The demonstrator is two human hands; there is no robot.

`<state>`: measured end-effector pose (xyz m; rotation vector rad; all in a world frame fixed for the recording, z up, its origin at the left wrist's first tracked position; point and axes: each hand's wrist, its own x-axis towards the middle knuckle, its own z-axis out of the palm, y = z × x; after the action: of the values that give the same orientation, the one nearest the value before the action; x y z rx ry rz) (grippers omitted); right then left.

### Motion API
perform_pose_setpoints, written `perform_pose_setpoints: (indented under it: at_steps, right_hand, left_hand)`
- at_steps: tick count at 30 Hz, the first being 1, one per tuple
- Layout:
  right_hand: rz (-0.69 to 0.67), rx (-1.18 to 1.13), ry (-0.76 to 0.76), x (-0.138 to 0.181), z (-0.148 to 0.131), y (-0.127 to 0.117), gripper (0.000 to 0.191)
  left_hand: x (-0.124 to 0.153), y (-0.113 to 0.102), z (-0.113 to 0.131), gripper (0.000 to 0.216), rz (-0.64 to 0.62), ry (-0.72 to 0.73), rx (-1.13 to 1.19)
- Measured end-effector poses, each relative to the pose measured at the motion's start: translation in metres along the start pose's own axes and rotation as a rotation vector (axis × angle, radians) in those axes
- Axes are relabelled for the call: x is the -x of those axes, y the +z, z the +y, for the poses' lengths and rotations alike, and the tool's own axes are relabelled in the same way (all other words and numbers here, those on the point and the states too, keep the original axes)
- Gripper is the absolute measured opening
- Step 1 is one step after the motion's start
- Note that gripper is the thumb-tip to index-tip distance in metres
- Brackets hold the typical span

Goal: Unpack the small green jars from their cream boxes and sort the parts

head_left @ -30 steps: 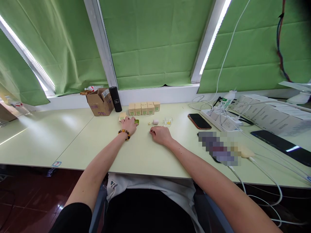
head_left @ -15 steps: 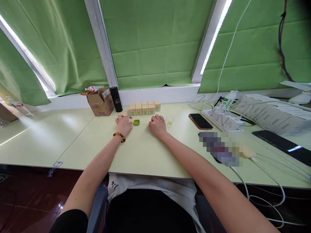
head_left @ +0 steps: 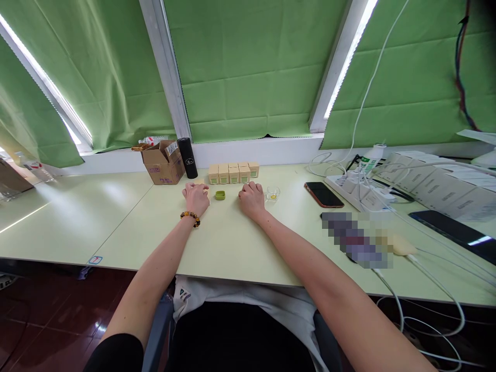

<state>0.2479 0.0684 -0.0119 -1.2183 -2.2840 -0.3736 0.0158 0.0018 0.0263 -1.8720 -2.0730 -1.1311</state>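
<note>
My left hand [head_left: 196,199], with a beaded bracelet at the wrist, is closed low over the table. A pale edge shows beside its fingers and a bit of tan behind them; what it grips is mostly hidden. Just right of it sits a small open green box [head_left: 220,195], apart from the fingers. My right hand [head_left: 252,199] rests curled on the tabletop, with nothing visible in it. Close to its right side stands a small clear container [head_left: 273,194] with something yellow inside. Behind both hands, several small kraft boxes [head_left: 233,174] with green labels stand in a row.
A cardboard carton [head_left: 163,164] and a black cylinder [head_left: 187,158] stand at the back left. On the right lie a phone [head_left: 324,195], a white power strip [head_left: 354,194] with cables, a dark tablet-like slab [head_left: 453,230] and a row of white boxes [head_left: 437,178].
My left hand's fingers, stretched toward the green box before, are now drawn back and curled. My right hand stays in place. The view has shifted slightly.
</note>
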Motion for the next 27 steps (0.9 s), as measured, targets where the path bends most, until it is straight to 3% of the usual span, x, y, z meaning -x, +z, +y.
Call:
perform_pose_setpoints:
  at_steps: [8,12,18,22,27]
  right_hand:
    - [0.004,-0.01,0.016,0.002,0.0,0.003,0.029]
    - [0.117,-0.05,0.024,0.009,0.012,-0.005,0.03]
    - [0.304,-0.066,0.148,0.027,0.052,-0.029,0.042]
    - [0.231,-0.01,0.13,0.035,0.066,-0.031,0.042]
    - [0.088,0.045,0.086,0.031,0.058,-0.021,0.035]
  left_hand:
    - [0.002,0.003,0.006,0.026,-0.048,0.019,-0.033]
    - [0.004,0.003,0.01,0.026,-0.1,0.054,-0.032]
    - [0.003,0.001,0.018,0.025,-0.107,0.084,-0.013]
    - [0.003,0.002,0.023,0.025,-0.103,0.113,0.02]
    - [0.007,0.004,0.024,0.024,-0.108,0.149,0.024]
